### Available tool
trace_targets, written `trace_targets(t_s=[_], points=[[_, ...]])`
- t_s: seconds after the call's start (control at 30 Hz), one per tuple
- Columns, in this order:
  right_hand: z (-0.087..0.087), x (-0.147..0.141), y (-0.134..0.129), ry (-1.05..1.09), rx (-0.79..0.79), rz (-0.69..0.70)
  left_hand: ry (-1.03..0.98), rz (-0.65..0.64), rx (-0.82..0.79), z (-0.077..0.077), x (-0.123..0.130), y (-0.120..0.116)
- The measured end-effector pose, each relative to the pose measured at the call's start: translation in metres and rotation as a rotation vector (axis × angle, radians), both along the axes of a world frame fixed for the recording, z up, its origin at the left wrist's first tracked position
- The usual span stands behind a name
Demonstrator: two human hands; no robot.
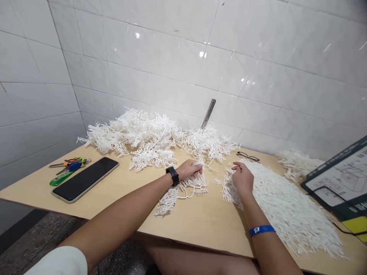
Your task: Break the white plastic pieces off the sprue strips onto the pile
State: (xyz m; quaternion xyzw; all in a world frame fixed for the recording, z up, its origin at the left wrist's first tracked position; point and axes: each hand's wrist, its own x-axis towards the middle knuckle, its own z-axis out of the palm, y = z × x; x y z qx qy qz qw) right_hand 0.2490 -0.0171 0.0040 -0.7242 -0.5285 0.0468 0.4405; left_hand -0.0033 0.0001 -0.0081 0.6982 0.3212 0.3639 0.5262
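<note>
1. Two bare hands work over one tan board (212,225). The left hand (190,169) has its thumb and fingers pinched on one white branched clump (196,185), which hangs below it onto the board, near the middle.
2. The right hand (243,177) has its fingers curled in, apart from the left; whether it grips anything, I cannot tell.
3. One small patch of white bits (228,187) lies just beside the right hand, joining one broad spread of loose pieces (286,206) to the right, too many to count.
4. One long bank of branched white strands (137,133) runs along the back, its pieces also beyond counting; one smaller white heap (299,162) sits at the back right.
5. Singles on the left: one phone (87,178), one bunch of keys (75,166) and one green tag (61,178).
6. Singles elsewhere: one metal strip (208,114) leaning at the back, one pair of glasses (248,156), one printed box (341,179) at the right edge.
7. One black watch (172,175) circles the left wrist; one blue band (262,230), the right.
</note>
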Motion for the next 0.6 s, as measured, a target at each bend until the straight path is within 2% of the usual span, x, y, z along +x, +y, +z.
trace_targets(t_s=[0.1, 0.2, 0.27, 0.33, 0.43, 0.6], points=[[-0.001, -0.007, -0.004, -0.067, -0.065, 0.005, 0.009, 0.008, -0.002, -0.002, 0.001, 0.000], [0.004, -0.018, -0.009, -0.115, 0.015, 0.059, 0.015, 0.016, -0.028, -0.002, 0.002, -0.004], [0.009, -0.031, -0.014, -0.076, 0.119, 0.185, 0.020, 0.030, -0.053, -0.001, 0.003, -0.006], [0.013, -0.047, -0.019, 0.028, 0.137, 0.360, 0.021, 0.038, -0.062, 0.001, 0.004, -0.007], [0.016, -0.072, -0.029, 0.116, 0.026, 0.583, 0.008, 0.034, -0.050, 0.002, 0.005, -0.009], [0.013, -0.100, -0.036, 0.055, -0.090, 0.727, 0.058, 0.037, -0.019, 0.002, 0.006, -0.010]])
